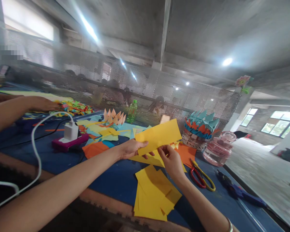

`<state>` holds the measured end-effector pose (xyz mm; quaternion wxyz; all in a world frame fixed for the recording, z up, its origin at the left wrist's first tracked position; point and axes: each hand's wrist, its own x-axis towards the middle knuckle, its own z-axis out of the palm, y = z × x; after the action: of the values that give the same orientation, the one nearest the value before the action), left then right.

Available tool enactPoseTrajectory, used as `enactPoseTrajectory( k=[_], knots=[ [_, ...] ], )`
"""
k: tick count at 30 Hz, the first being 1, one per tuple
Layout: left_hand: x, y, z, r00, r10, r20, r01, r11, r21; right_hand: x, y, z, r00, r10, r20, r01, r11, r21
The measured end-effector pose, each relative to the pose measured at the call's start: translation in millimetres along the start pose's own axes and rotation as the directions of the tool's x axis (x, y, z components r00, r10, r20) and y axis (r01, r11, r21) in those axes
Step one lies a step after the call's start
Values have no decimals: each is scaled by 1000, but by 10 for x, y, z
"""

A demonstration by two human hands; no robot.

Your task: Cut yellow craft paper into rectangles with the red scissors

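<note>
Head view has the left hand [131, 149] gripping a flat, oblong yellow paper [161, 135] above the blue desk [116, 180], the right hand [170, 158] pinching its lower edge. Nearer the person lies a loose pile of straight-cut yellow sheets [154, 193], with red-and-yellow-handled scissors [197, 178] and a pinkish see-through jar [217, 153] to the right. Beyond, partly hidden by hands and paper, are more coloured sheets [187, 155], near a spiky peach paper piece [114, 118] and a green bottle [132, 112], its markings too small to read.
</note>
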<state>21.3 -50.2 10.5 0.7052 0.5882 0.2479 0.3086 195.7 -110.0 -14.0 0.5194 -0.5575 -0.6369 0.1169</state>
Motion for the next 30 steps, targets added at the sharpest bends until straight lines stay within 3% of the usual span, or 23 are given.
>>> enactPoseTrajectory(
  k=[5,9,16,22,30],
  knots=[
    [7,-12,-19,1000,10,20,-10,1000,-2,1,14,3,1000,15,-7,-15,1000,15],
    [5,-5,-23,1000,0,16,1,1000,-8,12,38,4,993,117,-14,-116,990,83],
    [-19,22,3,999,26,34,-25,999,-21,-4,-34,32,950,265,168,-309,878,365],
    [-20,15,6,995,23,100,-19,999,-43,-12,-49,33,950,261,170,-310,854,419],
    [-24,3,26,998,11,54,-10,999,-35,-5,-11,40,955,259,142,-295,864,409]
  ],
)
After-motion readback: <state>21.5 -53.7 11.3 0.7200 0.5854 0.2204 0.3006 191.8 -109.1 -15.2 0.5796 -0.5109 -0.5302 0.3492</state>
